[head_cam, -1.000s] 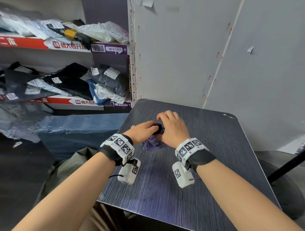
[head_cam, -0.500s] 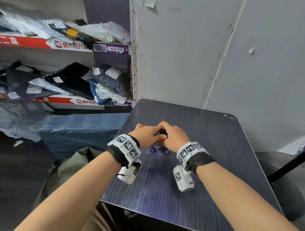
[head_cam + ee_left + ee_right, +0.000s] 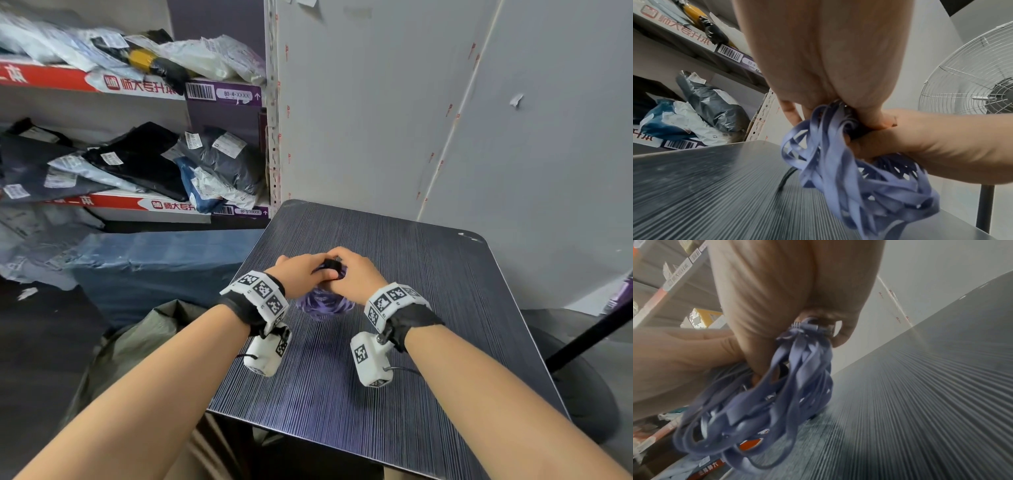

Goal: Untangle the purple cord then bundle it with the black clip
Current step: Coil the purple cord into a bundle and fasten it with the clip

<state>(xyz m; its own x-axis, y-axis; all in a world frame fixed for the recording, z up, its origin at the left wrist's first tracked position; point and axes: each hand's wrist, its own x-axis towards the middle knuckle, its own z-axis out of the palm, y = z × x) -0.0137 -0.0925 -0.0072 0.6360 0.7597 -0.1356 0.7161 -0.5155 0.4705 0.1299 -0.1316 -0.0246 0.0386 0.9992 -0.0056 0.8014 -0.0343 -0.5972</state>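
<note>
I hold a flat, ribbon-like purple cord [image 3: 324, 304] gathered into a loose hank of many loops, lifted just above the dark ribbed bench [image 3: 428, 274]. By my judgement it is light, soft and floppy, with a smooth surface that could let loops slide past each other, so the place to hold it is the pinched neck at the top, where every loop meets, not the hanging loops below.

My left hand [image 3: 301, 275] curls its fingers and thumb round that neck from the left. My right hand [image 3: 356, 279] closes on the same neck from the right, so the 2 hands touch, knuckle to knuckle. Between them, in the head view, a small black clip [image 3: 331, 265] sits on top of the gathered cord, with my left thumb lying just below it. I cannot tell whether the clip is fully fastened.

Both wrists angle inward and slightly down, forearms reaching forward over the near edge of the bench. In the left wrist view the loops [image 3: 859, 186] hang free beneath my fists, spreading wide. In the right wrist view the same loops [image 3: 760, 410] dangle just above the bench.
</note>
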